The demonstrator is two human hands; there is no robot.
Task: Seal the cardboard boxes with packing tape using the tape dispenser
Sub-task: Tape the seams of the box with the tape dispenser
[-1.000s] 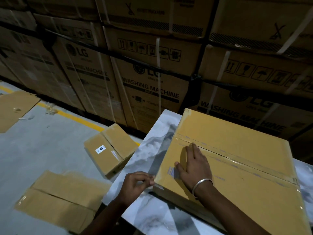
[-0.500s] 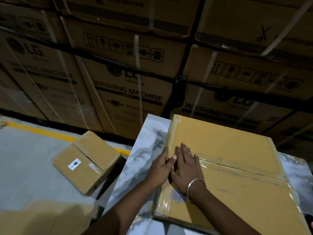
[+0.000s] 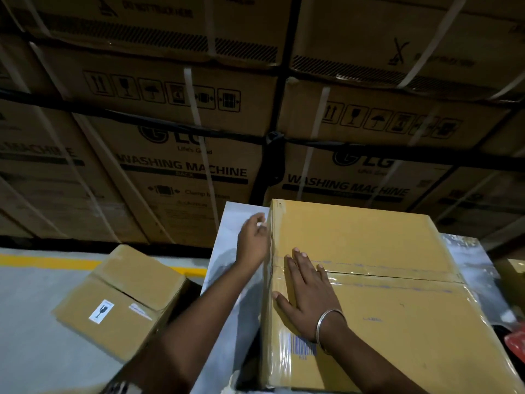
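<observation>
Pressing flat, the straight fingers (image 3: 298, 258) of the right hand (image 3: 305, 291) lie spread across the clear tape strip (image 3: 383, 275) that runs over the centre seam of the yellow-brown rectangular cardboard box (image 3: 369, 240), holding nothing, only bearing down. The left hand (image 3: 252, 240) reaches along the box's left edge, fingers loosely extended against the upper side wall; they seem to be smoothing tape folded over that edge, though whether they pinch anything cannot be told. The box sits on a white marbled tabletop (image 3: 233, 223), toward its right and near part. The step in hand looks like rubbing down tape already laid; the next move probably calls for finishing the left edge, then fetching the tape dispenser, which is not in view. The box's flaps meet closed, glossy tape gleams over seam and left side, and a printed barcode (image 3: 301, 344) shows near the wrist. A second, smaller brown cardboard box (image 3: 122, 302) lies tilted on the grey floor (image 3: 34, 351) at left.
</observation>
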